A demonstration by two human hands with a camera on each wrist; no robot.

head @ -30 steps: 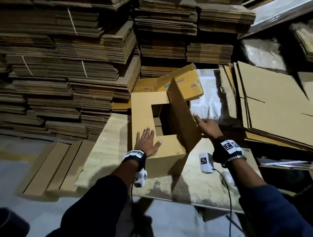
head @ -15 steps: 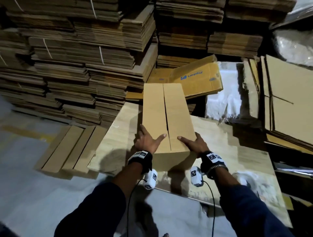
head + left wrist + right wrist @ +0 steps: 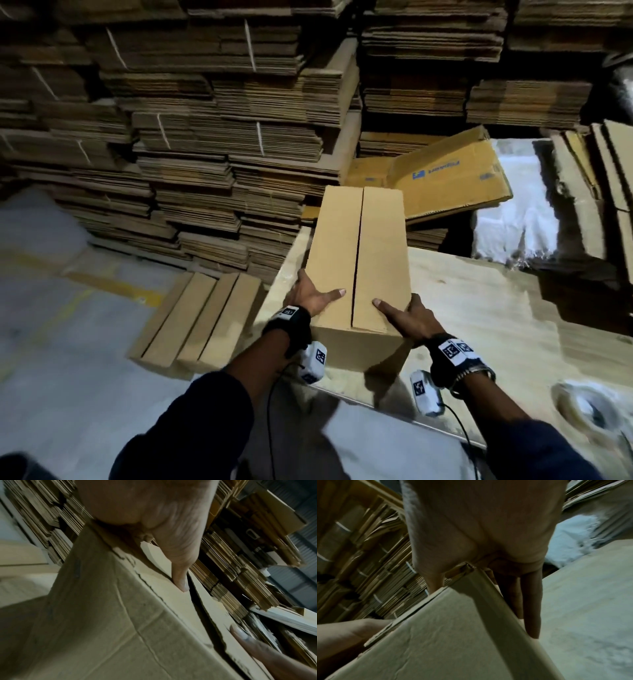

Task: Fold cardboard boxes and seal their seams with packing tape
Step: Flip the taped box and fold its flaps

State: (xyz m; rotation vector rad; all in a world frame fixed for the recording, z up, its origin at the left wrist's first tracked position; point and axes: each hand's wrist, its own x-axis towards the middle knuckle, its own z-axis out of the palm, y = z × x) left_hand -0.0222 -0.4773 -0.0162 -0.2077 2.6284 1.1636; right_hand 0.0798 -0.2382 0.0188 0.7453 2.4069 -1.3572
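A plain brown cardboard box (image 3: 383, 246) lies on the pale wooden table (image 3: 479, 308), its two top flaps folded flat and meeting at a bare middle seam (image 3: 356, 260). My left hand (image 3: 308, 294) is at the near left corner: the thumb (image 3: 180, 574) lies on the left flap and the fingers run down the side. My right hand (image 3: 407, 315) mirrors it at the near right corner, thumb on top and straight fingers (image 3: 532, 608) flat against the right wall (image 3: 496, 608). A blurred roll of clear tape (image 3: 585, 407) lies on the table at the near right.
Tall stacks of flattened cartons (image 3: 205, 137) fill the back and left. A printed yellow carton (image 3: 445, 178) leans behind the box. Flat cardboard sheets (image 3: 195, 318) lie on the floor to the left, and white plastic sacking (image 3: 513, 219) lies behind the table at the right.
One second ago the right flap stood upright and the box gaped open. Both flaps are now folded flat, and my hands have moved to the near corners.
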